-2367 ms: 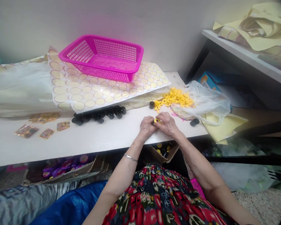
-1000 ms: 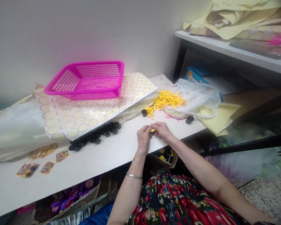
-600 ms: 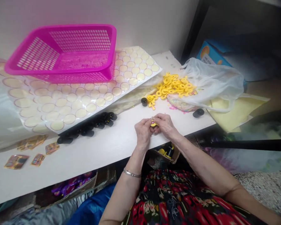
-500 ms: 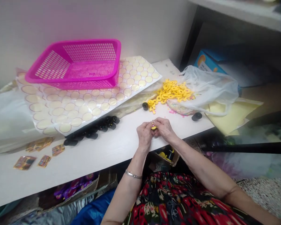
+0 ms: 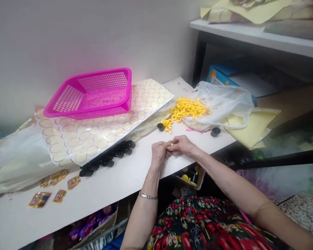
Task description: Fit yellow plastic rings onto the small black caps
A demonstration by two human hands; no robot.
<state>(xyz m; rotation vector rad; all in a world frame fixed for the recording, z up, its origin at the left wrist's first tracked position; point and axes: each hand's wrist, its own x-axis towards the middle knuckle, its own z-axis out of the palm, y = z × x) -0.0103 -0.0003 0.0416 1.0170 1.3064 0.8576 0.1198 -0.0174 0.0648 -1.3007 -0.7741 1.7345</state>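
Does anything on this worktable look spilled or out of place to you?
Yes, slightly: tiny pink pieces lie scattered on the white tabletop in front of the plastic bag, as if spilled. The yellow ring-shaped pieces are heaped loose too, perhaps deliberately.

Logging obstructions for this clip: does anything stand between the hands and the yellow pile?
Nothing visible stands between the left hand or right hand and the yellow pile. A black cylinder sits by the pile's left end and a speckled packet along its near right, both beside the way.
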